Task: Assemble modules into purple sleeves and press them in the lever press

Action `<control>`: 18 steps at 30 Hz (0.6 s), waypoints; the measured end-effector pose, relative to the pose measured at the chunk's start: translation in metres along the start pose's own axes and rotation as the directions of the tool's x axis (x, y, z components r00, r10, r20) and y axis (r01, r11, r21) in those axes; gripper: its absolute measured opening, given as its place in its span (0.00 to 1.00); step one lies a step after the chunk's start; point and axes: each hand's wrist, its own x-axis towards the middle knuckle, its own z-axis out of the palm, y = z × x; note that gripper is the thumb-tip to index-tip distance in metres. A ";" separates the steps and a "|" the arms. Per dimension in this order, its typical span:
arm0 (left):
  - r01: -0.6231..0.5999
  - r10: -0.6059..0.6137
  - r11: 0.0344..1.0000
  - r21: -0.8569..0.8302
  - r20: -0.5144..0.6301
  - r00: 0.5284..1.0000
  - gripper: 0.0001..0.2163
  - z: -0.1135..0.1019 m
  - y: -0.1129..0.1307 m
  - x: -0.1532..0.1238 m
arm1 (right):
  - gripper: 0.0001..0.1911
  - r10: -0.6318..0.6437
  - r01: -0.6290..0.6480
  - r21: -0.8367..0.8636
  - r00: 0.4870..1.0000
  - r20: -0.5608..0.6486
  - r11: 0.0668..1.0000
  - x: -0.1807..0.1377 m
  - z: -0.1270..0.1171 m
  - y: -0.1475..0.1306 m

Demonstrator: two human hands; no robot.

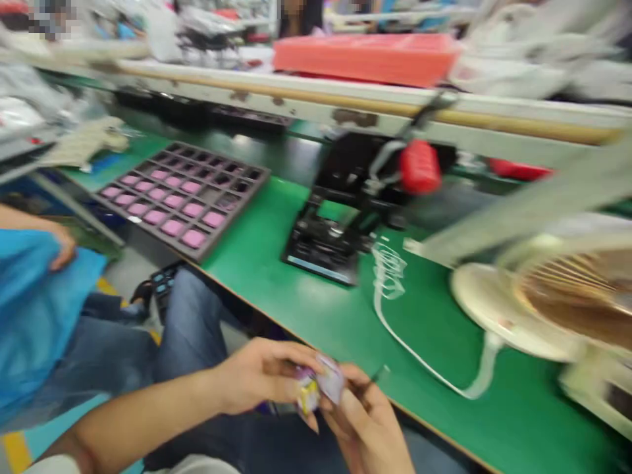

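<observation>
Left hand (261,375) and right hand (365,421) pinch a small purple-and-yellow printed packet (316,385) between fingertips, just off the edge of the green bench mat (306,303); print too blurred to read. On the mat: dark tray (178,197) of pink pieces, black press (330,237), cream desk fan (498,309).

Our left hand (264,375) and right hand (365,424) hold a small purple-and-yellow packet (318,385) above our jeans (197,322), beside a green workbench (469,408) bearing a tray (153,232) of pink pieces.

Tray (237,214) of pink pieces (192,238), green workbench (444,395) — black machine (320,243), fan (494,309)
</observation>
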 end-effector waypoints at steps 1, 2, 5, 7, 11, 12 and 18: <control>-0.001 0.001 1.000 -0.009 0.014 1.000 0.17 0.005 0.005 0.002 | 0.23 -0.106 0.106 -0.017 0.994 -0.002 0.994 -0.002 -0.002 -0.004; 0.006 -0.006 1.000 -0.008 0.010 1.000 0.15 0.008 0.008 0.005 | 0.20 -0.236 0.236 -0.075 0.972 0.003 0.969 -0.002 -0.004 -0.009; -0.007 0.010 0.999 0.046 -0.047 0.999 0.15 0.011 0.004 0.013 | 0.09 -0.602 0.587 -0.397 0.792 0.100 0.706 -0.005 -0.011 -0.024; -0.054 0.066 0.990 0.132 -0.087 0.994 0.18 0.012 -0.005 0.016 | 0.11 -0.722 0.692 -0.536 0.661 0.202 0.484 -0.011 -0.014 -0.031; -0.129 0.158 0.950 0.283 -0.081 0.984 0.20 0.012 -0.017 0.020 | 0.13 -0.771 0.741 -0.622 0.542 0.333 0.252 -0.018 -0.018 -0.034; -0.132 0.161 0.945 0.300 -0.074 0.984 0.20 0.012 -0.019 0.021 | 0.12 -0.768 0.738 -0.634 0.539 0.346 0.232 -0.018 -0.019 -0.033; -0.133 0.162 0.939 0.318 -0.066 0.985 0.21 0.013 -0.018 0.025 | 0.12 -0.765 0.717 -0.683 0.514 0.387 0.136 -0.012 -0.021 -0.029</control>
